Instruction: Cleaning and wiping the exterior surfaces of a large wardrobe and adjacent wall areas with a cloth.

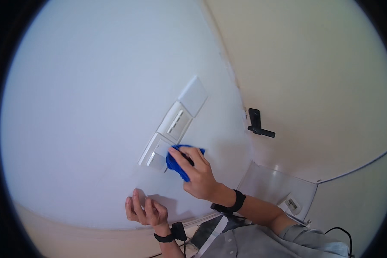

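A bunched blue cloth (pixel 177 165) is in my right hand (pixel 200 177), its fingers closed over it. The cloth presses against the lower end of a white switch plate (pixel 147 158) on the white wall. Directly above it on the wall are a second white plate (pixel 175 122) with a row of narrow slots and a blank white plate (pixel 193 95). My left hand (pixel 147 210) is near the wall, below and left of the switch plate. Its fingers are loosely curled and apart, holding nothing.
To the right, a black door handle (pixel 258 124) juts from a cream door (pixel 314 73). A white socket (pixel 291 204) is low on the right. Each wrist wears a black band, and a black cable (pixel 343 232) curves at the lower right.
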The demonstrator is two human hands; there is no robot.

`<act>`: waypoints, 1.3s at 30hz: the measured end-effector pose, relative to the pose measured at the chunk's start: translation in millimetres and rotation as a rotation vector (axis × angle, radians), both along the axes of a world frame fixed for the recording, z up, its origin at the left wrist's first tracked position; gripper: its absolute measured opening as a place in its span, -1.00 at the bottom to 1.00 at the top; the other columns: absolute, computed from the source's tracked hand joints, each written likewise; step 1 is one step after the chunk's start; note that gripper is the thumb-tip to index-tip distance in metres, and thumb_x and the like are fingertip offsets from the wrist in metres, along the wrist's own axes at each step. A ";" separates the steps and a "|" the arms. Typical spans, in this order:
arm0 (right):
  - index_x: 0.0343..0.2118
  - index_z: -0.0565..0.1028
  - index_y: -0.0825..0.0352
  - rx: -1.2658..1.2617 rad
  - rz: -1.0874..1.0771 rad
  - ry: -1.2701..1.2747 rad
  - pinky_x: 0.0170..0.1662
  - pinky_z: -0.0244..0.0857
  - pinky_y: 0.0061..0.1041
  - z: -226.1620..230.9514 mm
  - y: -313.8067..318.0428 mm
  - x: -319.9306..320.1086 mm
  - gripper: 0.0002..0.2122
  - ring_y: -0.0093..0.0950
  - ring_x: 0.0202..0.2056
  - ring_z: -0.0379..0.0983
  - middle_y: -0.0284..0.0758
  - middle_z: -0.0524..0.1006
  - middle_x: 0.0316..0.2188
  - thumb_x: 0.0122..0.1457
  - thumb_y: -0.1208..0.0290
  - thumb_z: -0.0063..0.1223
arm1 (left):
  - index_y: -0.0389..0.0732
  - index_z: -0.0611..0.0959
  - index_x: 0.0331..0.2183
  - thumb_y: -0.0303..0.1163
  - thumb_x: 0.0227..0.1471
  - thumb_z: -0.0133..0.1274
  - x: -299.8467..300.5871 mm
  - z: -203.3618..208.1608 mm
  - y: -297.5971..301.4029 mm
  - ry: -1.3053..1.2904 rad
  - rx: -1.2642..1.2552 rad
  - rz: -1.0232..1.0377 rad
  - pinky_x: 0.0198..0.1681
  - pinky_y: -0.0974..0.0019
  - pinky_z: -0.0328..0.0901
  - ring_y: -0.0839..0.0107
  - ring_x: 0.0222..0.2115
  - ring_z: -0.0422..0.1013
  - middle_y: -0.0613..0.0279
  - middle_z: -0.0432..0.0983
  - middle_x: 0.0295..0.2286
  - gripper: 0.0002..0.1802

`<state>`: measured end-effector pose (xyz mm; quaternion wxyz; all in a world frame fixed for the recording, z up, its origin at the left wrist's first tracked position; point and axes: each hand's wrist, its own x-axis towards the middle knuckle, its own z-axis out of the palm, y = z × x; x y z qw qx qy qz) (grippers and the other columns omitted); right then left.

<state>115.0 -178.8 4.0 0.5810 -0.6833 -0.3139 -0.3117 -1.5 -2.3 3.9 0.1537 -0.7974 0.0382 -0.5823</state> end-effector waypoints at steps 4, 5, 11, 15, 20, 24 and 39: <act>0.09 0.43 0.40 0.524 0.064 0.468 0.10 0.34 -0.43 -54.2 -4.6 20.6 -0.48 -0.44 -0.05 0.49 -0.20 0.54 -0.06 0.00 0.79 0.18 | -0.28 0.56 -0.45 -0.71 -0.09 -0.06 3.3 -1.0 -2.5 -0.025 0.012 -0.008 0.06 -0.06 0.33 -0.14 0.09 0.25 -0.14 0.57 -0.05 -0.84; 0.09 0.43 0.38 0.577 0.003 0.474 0.10 0.33 -0.45 -62.1 -7.3 39.2 -0.49 -0.45 -0.02 0.48 -0.23 0.54 -0.01 0.02 0.76 0.21 | -0.30 0.57 -0.46 -0.72 -0.12 -0.06 2.1 0.3 -3.9 -0.013 0.032 0.028 0.07 -0.07 0.33 -0.15 0.10 0.25 -0.14 0.56 -0.05 -0.84; -0.05 0.53 0.51 0.301 -0.483 0.233 -0.09 0.41 -0.36 -34.6 -31.7 153.4 -0.59 -0.13 -0.18 0.52 -0.09 0.53 -0.13 -0.06 0.75 0.12 | -0.30 0.57 -0.45 -0.71 -0.12 -0.06 2.3 0.0 -4.9 0.002 0.018 0.023 0.08 -0.08 0.31 -0.14 0.09 0.25 -0.13 0.55 -0.03 -0.84; -0.04 0.50 0.61 0.253 -0.308 0.185 0.09 0.28 -0.17 -36.4 0.1 101.0 -0.46 0.00 0.00 0.37 0.05 0.41 -0.01 -0.25 0.79 0.03 | -0.29 0.57 -0.44 -0.70 -0.10 -0.06 1.6 -1.1 -6.9 -0.021 0.061 0.034 0.08 -0.08 0.30 -0.14 0.10 0.25 -0.11 0.55 -0.03 -0.84; -0.01 0.43 0.68 0.214 -0.114 0.103 0.12 0.25 -0.07 -30.6 29.4 9.3 -0.41 0.09 -0.02 0.34 0.11 0.35 0.05 -0.30 0.83 0.09 | -0.27 0.57 -0.44 -0.66 -0.03 -0.02 1.9 4.3 -9.2 -0.023 0.086 0.089 0.08 -0.09 0.28 -0.14 0.09 0.27 -0.07 0.56 -0.03 -0.89; -0.02 0.44 0.67 0.162 -0.036 0.076 0.06 0.30 -0.14 -37.7 26.5 -8.3 -0.43 0.04 -0.06 0.35 0.09 0.36 0.05 -0.27 0.77 0.10 | -0.25 0.58 -0.45 -0.65 0.00 0.00 -3.9 7.3 -10.9 -0.024 0.103 0.105 0.10 -0.08 0.25 -0.12 0.08 0.30 -0.05 0.56 -0.03 -0.89; -0.06 0.59 0.43 0.173 0.260 1.171 -0.08 0.45 -0.44 -185.1 -83.0 -24.1 -0.66 -0.44 -0.22 0.57 -0.24 0.64 -0.26 0.04 0.66 0.25 | -0.29 0.61 -0.24 -0.62 0.07 0.05 -6.3 -77.7 -94.8 0.364 -0.596 -0.402 -0.13 0.08 0.40 0.01 -0.18 0.52 -0.09 0.60 -0.17 -0.83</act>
